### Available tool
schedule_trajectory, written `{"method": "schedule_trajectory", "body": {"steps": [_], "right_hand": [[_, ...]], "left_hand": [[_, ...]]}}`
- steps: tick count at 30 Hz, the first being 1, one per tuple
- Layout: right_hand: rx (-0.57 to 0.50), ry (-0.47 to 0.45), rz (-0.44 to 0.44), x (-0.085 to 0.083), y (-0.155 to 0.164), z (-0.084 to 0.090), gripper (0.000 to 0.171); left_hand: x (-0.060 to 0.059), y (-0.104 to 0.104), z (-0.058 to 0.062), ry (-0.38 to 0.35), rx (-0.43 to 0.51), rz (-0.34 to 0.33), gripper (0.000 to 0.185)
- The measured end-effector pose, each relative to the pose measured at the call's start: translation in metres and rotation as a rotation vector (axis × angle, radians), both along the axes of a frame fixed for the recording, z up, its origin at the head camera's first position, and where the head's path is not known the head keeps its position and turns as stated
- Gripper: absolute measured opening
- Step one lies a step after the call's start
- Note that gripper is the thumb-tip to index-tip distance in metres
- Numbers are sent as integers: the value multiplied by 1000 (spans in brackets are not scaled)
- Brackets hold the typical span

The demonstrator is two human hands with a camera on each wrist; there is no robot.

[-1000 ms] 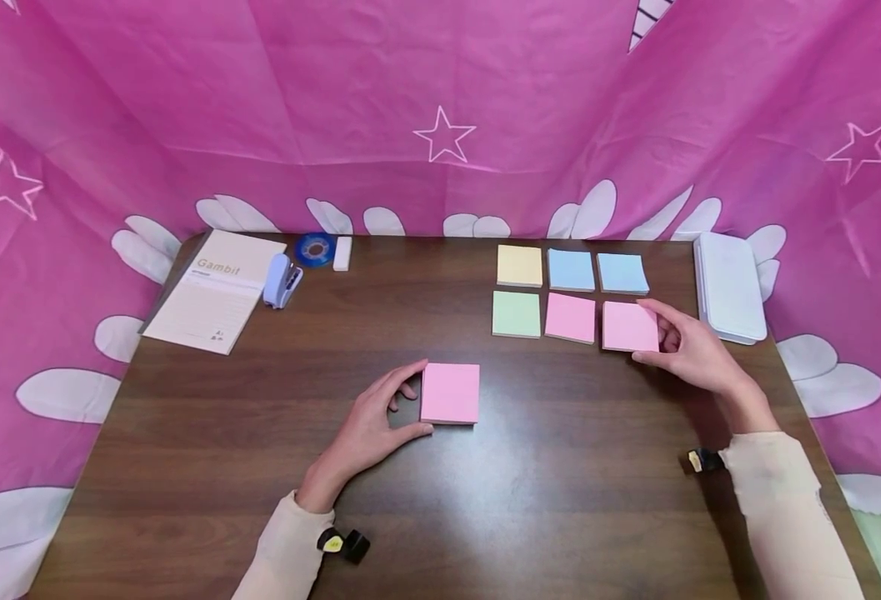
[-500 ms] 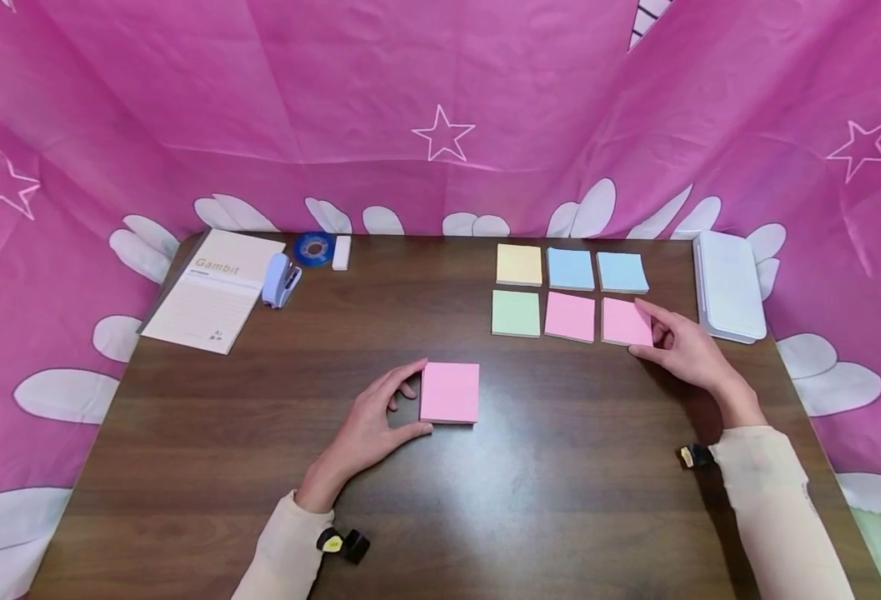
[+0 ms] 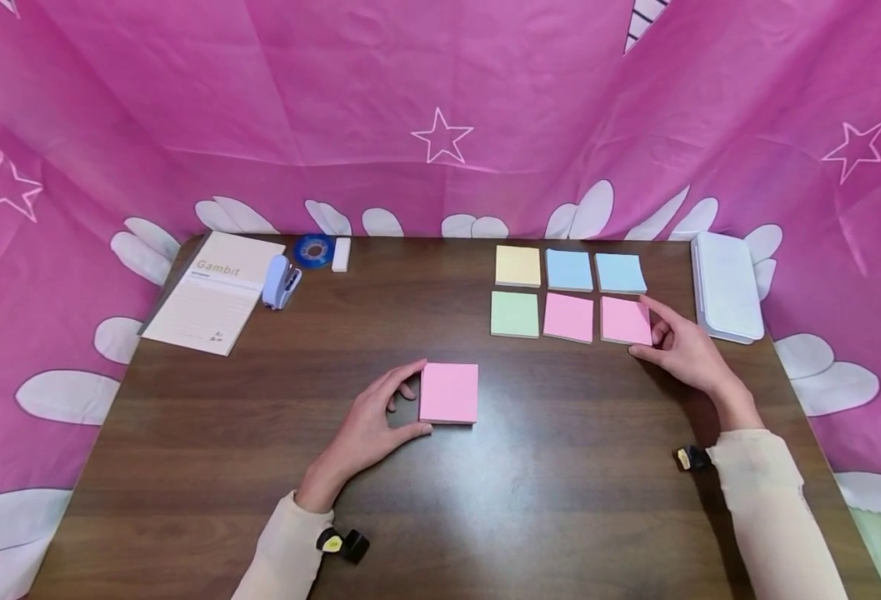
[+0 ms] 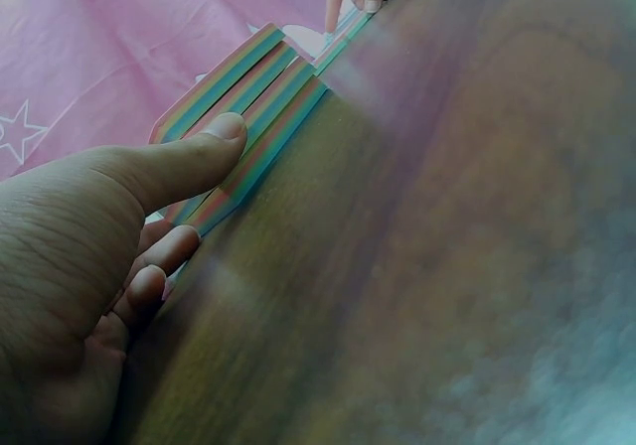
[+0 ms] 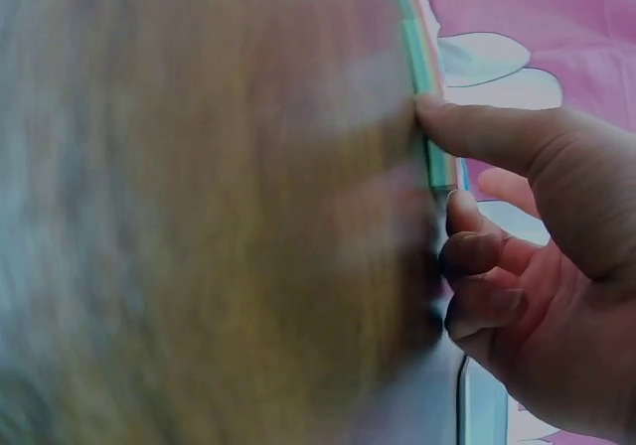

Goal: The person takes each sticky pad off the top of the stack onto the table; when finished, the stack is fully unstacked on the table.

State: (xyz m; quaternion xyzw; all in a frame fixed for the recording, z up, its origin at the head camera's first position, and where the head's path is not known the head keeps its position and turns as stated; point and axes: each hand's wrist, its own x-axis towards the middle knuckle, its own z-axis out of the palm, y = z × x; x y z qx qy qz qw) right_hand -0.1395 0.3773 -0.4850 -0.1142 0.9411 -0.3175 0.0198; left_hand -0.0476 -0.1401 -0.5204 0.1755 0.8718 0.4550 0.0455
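My left hand (image 3: 408,400) pinches a pink sticky-note pad (image 3: 449,392) at mid-table, index finger on its far left corner, thumb on its near edge. In the left wrist view the thumb (image 4: 199,152) presses the pad's striped side (image 4: 260,97). My right hand (image 3: 658,335) holds another pink pad (image 3: 623,320), the right end of the near row of a pad grid; the index finger lies along its right edge and the thumb at its near corner. The right wrist view shows the thumb (image 5: 467,132) on that pad's edge (image 5: 434,162), the other fingers curled.
The grid also has a yellow pad (image 3: 518,266), two blue pads (image 3: 569,270), a green pad (image 3: 515,313) and a pink pad (image 3: 569,317). A white case (image 3: 725,285) lies right of it. A booklet (image 3: 215,290), stapler (image 3: 281,282), tape roll (image 3: 314,249) and eraser (image 3: 341,253) sit far left. Pink cloth walls surround the table (image 3: 560,483).
My right hand has slid its pink pad slightly left and away, into line with the grid. The left hand and its pad have stayed still.
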Motion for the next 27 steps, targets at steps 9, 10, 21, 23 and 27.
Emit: {"method": "schedule_trajectory", "body": {"steps": [9,10,21,23,27], "right_hand": [[39,104,-95,15,-19,10,86],[33,115,-103,17,-24,13,84],[-114,192,-13,30,-92,34,64],[-114,201,36,33,-105,33,63],[-108,224,138,37,-129,26,62]], "left_hand": [[0,-1,0,2,9,0,95],[1,-1,0,1,8,0,95],[2,1,2,-32,6,16,102],[2,1,2,-32,0,15,100],[1,1,1,-32,-15,13,96]]}}
